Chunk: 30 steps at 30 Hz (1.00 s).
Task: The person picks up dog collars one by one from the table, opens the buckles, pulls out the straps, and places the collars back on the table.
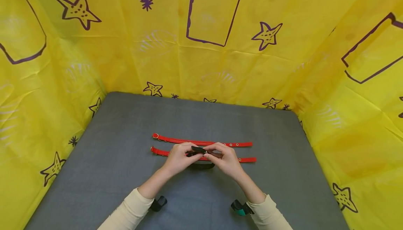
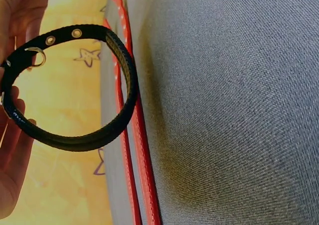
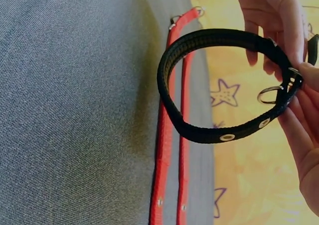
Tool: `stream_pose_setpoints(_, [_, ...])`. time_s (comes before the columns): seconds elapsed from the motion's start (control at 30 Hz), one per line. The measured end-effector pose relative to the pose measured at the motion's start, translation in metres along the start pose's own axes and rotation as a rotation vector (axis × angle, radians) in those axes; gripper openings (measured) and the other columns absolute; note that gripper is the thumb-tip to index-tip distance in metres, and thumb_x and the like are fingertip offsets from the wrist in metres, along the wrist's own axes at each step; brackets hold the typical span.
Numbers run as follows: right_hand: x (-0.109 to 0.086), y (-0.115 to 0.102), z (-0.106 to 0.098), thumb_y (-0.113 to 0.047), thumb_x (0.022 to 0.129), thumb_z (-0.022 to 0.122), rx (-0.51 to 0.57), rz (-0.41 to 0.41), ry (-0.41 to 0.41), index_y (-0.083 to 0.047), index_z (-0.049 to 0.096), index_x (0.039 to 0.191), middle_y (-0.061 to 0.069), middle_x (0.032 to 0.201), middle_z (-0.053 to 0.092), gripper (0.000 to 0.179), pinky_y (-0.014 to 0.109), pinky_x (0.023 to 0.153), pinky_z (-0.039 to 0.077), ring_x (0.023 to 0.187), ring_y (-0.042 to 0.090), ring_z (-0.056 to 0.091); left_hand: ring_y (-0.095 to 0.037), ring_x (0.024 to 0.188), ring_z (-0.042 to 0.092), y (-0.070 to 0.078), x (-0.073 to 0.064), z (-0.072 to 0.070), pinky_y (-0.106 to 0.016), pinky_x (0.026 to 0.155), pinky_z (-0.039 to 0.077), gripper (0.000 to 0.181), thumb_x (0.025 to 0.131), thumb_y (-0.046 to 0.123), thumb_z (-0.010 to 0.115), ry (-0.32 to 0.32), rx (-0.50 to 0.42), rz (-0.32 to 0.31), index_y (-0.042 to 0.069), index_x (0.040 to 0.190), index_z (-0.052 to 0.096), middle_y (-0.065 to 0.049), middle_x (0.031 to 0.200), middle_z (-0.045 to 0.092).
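Note:
A black collar (image 1: 201, 166) is bent into a loop and held up between both hands. My left hand (image 1: 181, 157) pinches it from one side and my right hand (image 1: 226, 159) from the other, with fingertips close together near the buckle (image 3: 295, 76). The strap runs through this buckle, and its tip (image 1: 198, 149) sticks up between the hands. A metal D-ring (image 3: 269, 95) and eyelets (image 2: 76, 33) show on the loop. Beneath and behind the hands lie two red collars, a farther one (image 1: 179, 140) and a nearer one (image 1: 161, 152), stretched out flat and roughly parallel.
Grey cloth covers the table (image 1: 119, 146). Yellow fabric walls (image 1: 176, 58) with purple star drawings enclose its back and sides. Dark straps with camera mounts (image 1: 158, 203) sit at both wrists.

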State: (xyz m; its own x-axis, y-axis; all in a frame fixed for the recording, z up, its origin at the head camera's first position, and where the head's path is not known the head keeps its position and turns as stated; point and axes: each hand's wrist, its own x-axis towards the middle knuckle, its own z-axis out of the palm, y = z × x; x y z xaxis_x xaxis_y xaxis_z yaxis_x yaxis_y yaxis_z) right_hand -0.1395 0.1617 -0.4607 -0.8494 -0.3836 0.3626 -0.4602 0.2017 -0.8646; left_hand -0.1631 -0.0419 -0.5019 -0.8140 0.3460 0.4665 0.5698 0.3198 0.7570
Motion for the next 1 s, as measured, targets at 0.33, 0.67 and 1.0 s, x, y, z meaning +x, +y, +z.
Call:
stream_pose_setpoints(0.33, [0.0000, 0.0006, 0.0017, 0.009, 0.081, 0.072, 0.014, 0.003, -0.011, 0.008, 0.070, 0.101, 0.020, 0.097, 0.067, 0.020, 0.042, 0.076, 0.056, 0.092, 0.032, 0.067, -0.007, 0.073, 0.064, 0.0016, 0.0023, -0.0024, -0.026, 0.064, 0.053, 0.010, 0.077, 0.013, 0.082, -0.034, 0.000, -0.019, 0.014, 0.086, 0.078, 0.006, 0.084, 0.071])
stream_pose_setpoints(0.67, [-0.0024, 0.0011, 0.0050, 0.008, 0.082, 0.073, -0.007, 0.013, 0.008, 0.007, 0.069, 0.101, 0.018, 0.098, 0.067, 0.020, 0.039, 0.078, 0.056, 0.091, 0.031, 0.067, -0.006, 0.069, 0.064, 0.0060, 0.0042, -0.0015, -0.023, 0.063, 0.053, 0.006, 0.076, 0.011, 0.079, -0.065, 0.006, -0.134, 0.015, 0.081, 0.077, 0.007, 0.078, 0.070])
stream_pose_setpoints(1.0, [-0.0037, 0.0050, 0.0059, 0.008, 0.081, 0.073, -0.016, -0.045, 0.027, 0.006, 0.069, 0.101, 0.019, 0.099, 0.067, 0.020, 0.043, 0.078, 0.056, 0.092, 0.030, 0.066, -0.005, 0.063, 0.057, 0.0054, 0.0033, 0.0023, -0.023, 0.057, 0.048, 0.008, 0.073, 0.011, 0.082, -0.023, 0.019, -0.171, 0.014, 0.079, 0.077, 0.006, 0.076, 0.070])
